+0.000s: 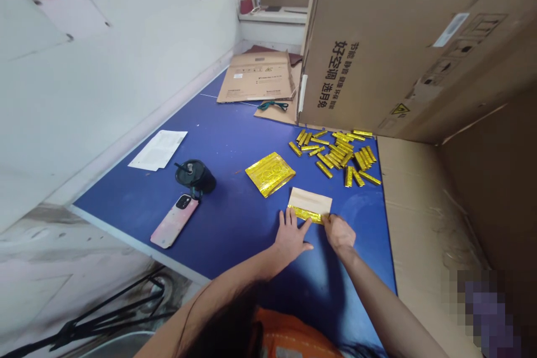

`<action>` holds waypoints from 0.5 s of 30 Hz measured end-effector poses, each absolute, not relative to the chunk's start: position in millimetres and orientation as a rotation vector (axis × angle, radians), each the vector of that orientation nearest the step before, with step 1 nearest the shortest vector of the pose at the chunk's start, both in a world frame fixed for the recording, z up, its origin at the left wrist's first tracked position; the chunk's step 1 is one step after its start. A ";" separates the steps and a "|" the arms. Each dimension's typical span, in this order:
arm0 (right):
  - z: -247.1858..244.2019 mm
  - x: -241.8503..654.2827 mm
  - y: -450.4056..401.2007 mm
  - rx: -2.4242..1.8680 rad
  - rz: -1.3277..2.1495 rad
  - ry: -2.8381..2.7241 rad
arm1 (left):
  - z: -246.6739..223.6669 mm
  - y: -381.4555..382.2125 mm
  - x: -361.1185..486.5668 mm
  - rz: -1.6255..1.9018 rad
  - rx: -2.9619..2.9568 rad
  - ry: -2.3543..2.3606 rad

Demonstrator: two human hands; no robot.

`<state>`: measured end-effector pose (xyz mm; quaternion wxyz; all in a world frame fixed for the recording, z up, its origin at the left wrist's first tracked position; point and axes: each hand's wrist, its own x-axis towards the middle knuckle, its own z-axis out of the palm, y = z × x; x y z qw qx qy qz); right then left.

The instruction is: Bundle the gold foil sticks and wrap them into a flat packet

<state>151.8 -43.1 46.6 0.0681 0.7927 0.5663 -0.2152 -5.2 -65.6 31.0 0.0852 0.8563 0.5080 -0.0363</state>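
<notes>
Nearest the head camera, at the bottom edge of the frame, is an orange garment (293,333), with the person's two bare forearms reaching up from either side. Just below and right of the middle, a paper sheet (311,199) lies on the blue table (235,235). The left hand (290,241) is spread flat, its fingertips on the sheet's gold band; the right hand (339,233) is curled at the band's right end, whether pinching or pressing cannot be told. The sheet looks only partly folded: its lower edge shows gold, while the pale upper part lies flat. Right of centre, many narrow gold pieces (344,146) appear finished; the flat gold stack (271,174) near the centre looks unworked. Left of centre stands a lidded black cup (205,176) with a straw, its contents hidden.
</notes>
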 end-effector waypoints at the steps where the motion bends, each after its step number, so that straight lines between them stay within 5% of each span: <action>1: 47.8 152.3 -44.1 2.395 -0.640 1.711 | 31.3 -65.9 -5.3 -0.112 2.547 1.514; 15: 32.9 101.7 -93.6 2.032 -0.636 2.308 | 18.2 -69.7 -4.5 -0.162 2.545 1.509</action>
